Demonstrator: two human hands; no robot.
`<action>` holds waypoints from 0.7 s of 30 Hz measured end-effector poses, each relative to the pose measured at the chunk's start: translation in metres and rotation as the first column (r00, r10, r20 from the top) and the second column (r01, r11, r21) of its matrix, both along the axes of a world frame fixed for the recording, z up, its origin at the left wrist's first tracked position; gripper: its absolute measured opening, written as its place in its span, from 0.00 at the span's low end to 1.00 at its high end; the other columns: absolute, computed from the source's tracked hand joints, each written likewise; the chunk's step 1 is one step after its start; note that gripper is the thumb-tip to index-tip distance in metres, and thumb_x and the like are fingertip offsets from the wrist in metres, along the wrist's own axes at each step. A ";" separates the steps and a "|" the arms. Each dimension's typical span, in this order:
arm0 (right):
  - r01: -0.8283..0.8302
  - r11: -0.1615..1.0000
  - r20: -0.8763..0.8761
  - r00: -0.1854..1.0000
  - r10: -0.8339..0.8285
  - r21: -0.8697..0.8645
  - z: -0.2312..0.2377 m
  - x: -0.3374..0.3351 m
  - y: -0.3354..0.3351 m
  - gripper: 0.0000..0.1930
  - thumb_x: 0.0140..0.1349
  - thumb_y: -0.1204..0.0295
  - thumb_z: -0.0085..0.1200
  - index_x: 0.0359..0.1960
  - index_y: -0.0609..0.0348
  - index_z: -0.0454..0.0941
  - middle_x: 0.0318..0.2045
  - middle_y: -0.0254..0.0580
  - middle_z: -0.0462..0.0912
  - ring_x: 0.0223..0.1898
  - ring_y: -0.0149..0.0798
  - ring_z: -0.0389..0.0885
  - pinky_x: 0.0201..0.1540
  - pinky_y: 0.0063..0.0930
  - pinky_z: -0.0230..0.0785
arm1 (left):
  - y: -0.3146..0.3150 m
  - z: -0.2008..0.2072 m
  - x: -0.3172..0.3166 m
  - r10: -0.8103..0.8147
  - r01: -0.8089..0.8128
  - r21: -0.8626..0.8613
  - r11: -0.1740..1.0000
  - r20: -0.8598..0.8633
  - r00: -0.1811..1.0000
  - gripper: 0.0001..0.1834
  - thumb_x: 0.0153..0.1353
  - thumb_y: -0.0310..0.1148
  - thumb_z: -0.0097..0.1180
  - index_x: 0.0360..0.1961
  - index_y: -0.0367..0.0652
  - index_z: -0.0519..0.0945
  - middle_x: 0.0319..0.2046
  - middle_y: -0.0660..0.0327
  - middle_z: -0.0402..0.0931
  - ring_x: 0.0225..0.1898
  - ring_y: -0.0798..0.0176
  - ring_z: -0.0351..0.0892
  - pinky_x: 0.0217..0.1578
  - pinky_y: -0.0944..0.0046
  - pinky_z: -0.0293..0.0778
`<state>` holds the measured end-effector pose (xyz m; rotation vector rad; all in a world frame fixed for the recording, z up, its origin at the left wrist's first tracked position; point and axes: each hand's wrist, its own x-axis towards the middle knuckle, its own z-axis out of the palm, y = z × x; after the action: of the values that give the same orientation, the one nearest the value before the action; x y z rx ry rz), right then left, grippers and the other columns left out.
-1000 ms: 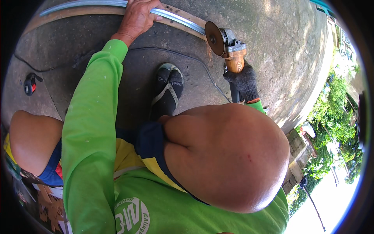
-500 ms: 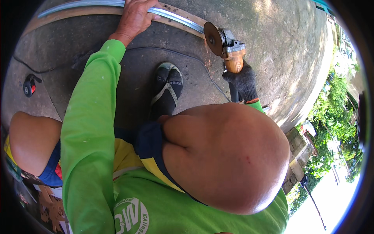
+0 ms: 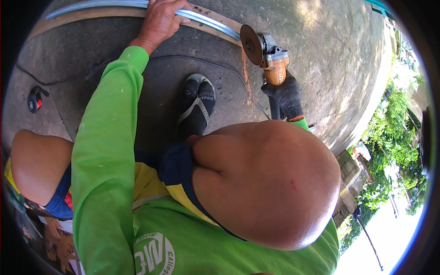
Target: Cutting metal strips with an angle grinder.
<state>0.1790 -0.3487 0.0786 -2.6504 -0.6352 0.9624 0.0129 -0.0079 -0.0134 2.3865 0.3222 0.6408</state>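
My left hand, bare, is closed around a long shiny metal channel that lies along a wooden board. In a dark knitted glove, my right hand grips an angle grinder with an orange body. The grinder's brown disc stands upright against the channel's right end. Orange sparks stream down from the contact toward the floor. The disc hides the exact spot where it meets the metal.
A dark power cord runs over the concrete floor. A tape measure lies at the left. My foot in a sock and flip-flop is below the board. Stacked blocks and greenery are at the right.
The spray of sparks below the disc has become brighter and longer. Both hands, the channel and the grinder stay almost in place.
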 end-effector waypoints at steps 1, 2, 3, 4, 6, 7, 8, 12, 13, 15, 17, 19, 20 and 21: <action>-0.020 1.000 0.011 1.000 0.020 -0.006 0.000 0.002 -0.001 0.31 0.40 0.63 0.76 0.47 0.59 0.78 0.36 0.47 0.87 0.38 0.46 0.87 0.44 0.38 0.78 | -0.001 0.001 0.001 0.006 -0.006 0.000 1.000 0.001 1.000 0.10 0.43 0.28 0.55 0.30 0.43 0.80 0.34 0.54 0.76 0.43 0.45 0.73 0.48 0.48 0.66; -0.017 1.000 0.011 1.000 0.017 -0.004 -0.001 0.002 0.000 0.31 0.40 0.63 0.76 0.47 0.59 0.78 0.36 0.47 0.87 0.38 0.46 0.87 0.44 0.38 0.78 | -0.002 0.002 0.002 0.003 -0.003 0.002 1.000 0.001 1.000 0.10 0.43 0.28 0.55 0.30 0.43 0.80 0.34 0.54 0.76 0.43 0.45 0.73 0.48 0.48 0.66; -0.003 1.000 -0.003 1.000 0.003 -0.011 0.000 0.004 0.000 0.31 0.40 0.63 0.76 0.47 0.59 0.78 0.36 0.48 0.87 0.39 0.47 0.87 0.44 0.38 0.78 | -0.002 0.004 0.004 -0.004 0.004 0.003 1.000 0.010 1.000 0.10 0.43 0.27 0.55 0.30 0.43 0.80 0.34 0.54 0.76 0.43 0.45 0.73 0.48 0.48 0.66; 0.012 1.000 -0.017 1.000 -0.012 -0.018 0.000 0.005 0.000 0.31 0.40 0.63 0.76 0.47 0.60 0.78 0.36 0.48 0.87 0.39 0.47 0.87 0.45 0.39 0.78 | -0.003 0.007 0.006 -0.011 0.011 0.004 1.000 0.019 1.000 0.10 0.43 0.26 0.55 0.30 0.43 0.80 0.34 0.54 0.77 0.43 0.45 0.73 0.48 0.48 0.66; -0.007 0.999 -0.013 1.000 0.006 -0.037 -0.003 0.004 0.005 0.31 0.40 0.62 0.76 0.47 0.60 0.78 0.37 0.48 0.87 0.39 0.48 0.87 0.45 0.39 0.78 | -0.002 0.000 -0.002 0.017 -0.017 -0.010 1.000 0.000 1.000 0.10 0.43 0.26 0.55 0.30 0.43 0.80 0.34 0.54 0.77 0.43 0.45 0.73 0.48 0.48 0.66; -0.016 0.999 -0.008 1.000 0.016 -0.051 -0.004 0.003 0.008 0.31 0.40 0.62 0.76 0.47 0.60 0.78 0.37 0.48 0.87 0.39 0.48 0.87 0.45 0.39 0.78 | -0.001 -0.004 -0.006 0.035 -0.035 -0.019 0.999 -0.018 0.999 0.09 0.43 0.25 0.56 0.30 0.43 0.80 0.34 0.54 0.77 0.43 0.45 0.73 0.48 0.49 0.66; -0.013 0.999 -0.008 1.000 0.013 -0.049 -0.002 0.003 0.008 0.31 0.40 0.62 0.76 0.47 0.60 0.78 0.37 0.48 0.87 0.39 0.48 0.87 0.45 0.39 0.78 | -0.001 -0.001 -0.004 0.032 -0.033 -0.017 0.999 -0.018 0.999 0.09 0.43 0.25 0.56 0.30 0.43 0.80 0.34 0.54 0.77 0.43 0.45 0.73 0.48 0.49 0.66; -0.008 0.999 0.013 1.000 0.009 -0.052 0.001 0.002 0.006 0.32 0.39 0.61 0.76 0.48 0.60 0.78 0.37 0.48 0.87 0.39 0.48 0.87 0.45 0.39 0.78 | -0.003 0.005 -0.001 0.015 -0.015 -0.003 1.000 -0.025 1.000 0.09 0.43 0.25 0.57 0.30 0.42 0.81 0.33 0.55 0.76 0.43 0.46 0.73 0.49 0.49 0.66; -0.005 0.999 0.008 1.000 0.005 -0.043 0.000 0.002 0.005 0.33 0.39 0.61 0.76 0.48 0.59 0.78 0.37 0.48 0.87 0.39 0.48 0.87 0.45 0.39 0.78 | -0.003 0.005 -0.001 0.017 -0.017 -0.003 1.000 -0.027 0.999 0.09 0.43 0.25 0.57 0.30 0.42 0.80 0.33 0.55 0.76 0.43 0.46 0.73 0.49 0.49 0.66; 0.002 0.999 0.008 1.000 -0.002 -0.045 -0.002 0.004 0.004 0.33 0.39 0.61 0.76 0.48 0.59 0.79 0.37 0.48 0.87 0.39 0.48 0.87 0.45 0.39 0.78 | -0.003 0.005 0.000 0.013 -0.013 -0.007 1.000 -0.025 1.000 0.10 0.43 0.25 0.57 0.30 0.42 0.81 0.33 0.55 0.76 0.43 0.46 0.73 0.49 0.49 0.66; 0.007 0.999 0.004 1.000 -0.006 -0.046 -0.003 0.005 0.005 0.33 0.39 0.61 0.76 0.48 0.59 0.79 0.37 0.48 0.87 0.39 0.48 0.87 0.45 0.39 0.79 | -0.003 0.005 0.000 0.011 -0.011 -0.010 1.000 -0.025 1.000 0.10 0.42 0.25 0.57 0.30 0.42 0.81 0.34 0.55 0.76 0.43 0.46 0.73 0.49 0.49 0.66; -0.018 1.000 0.030 0.999 0.019 -0.006 -0.003 0.003 0.008 0.25 0.42 0.64 0.75 0.44 0.58 0.82 0.35 0.42 0.88 0.36 0.41 0.88 0.42 0.36 0.79 | -0.003 0.005 -0.001 0.008 -0.009 -0.023 1.000 -0.018 1.000 0.10 0.42 0.24 0.57 0.30 0.42 0.80 0.34 0.55 0.77 0.44 0.46 0.73 0.49 0.49 0.66; -0.020 1.000 0.030 0.999 0.020 -0.007 -0.003 0.003 0.007 0.25 0.42 0.64 0.75 0.44 0.58 0.82 0.35 0.42 0.88 0.36 0.41 0.88 0.42 0.36 0.79 | -0.003 0.005 -0.001 0.010 -0.010 -0.024 1.000 -0.018 1.000 0.10 0.42 0.24 0.57 0.30 0.42 0.80 0.34 0.55 0.77 0.44 0.46 0.73 0.49 0.49 0.66; -0.018 1.000 0.025 1.000 0.018 0.004 -0.004 0.004 0.007 0.25 0.42 0.64 0.75 0.44 0.58 0.82 0.35 0.42 0.88 0.36 0.41 0.88 0.42 0.35 0.79 | -0.003 0.005 -0.001 0.012 -0.013 -0.021 1.000 -0.020 1.000 0.10 0.42 0.23 0.56 0.30 0.42 0.81 0.34 0.55 0.77 0.44 0.46 0.73 0.49 0.49 0.66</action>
<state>0.1828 -0.3422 0.0749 -2.6613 -0.6669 0.9336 0.0122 -0.0109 -0.0089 2.3735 0.3514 0.6162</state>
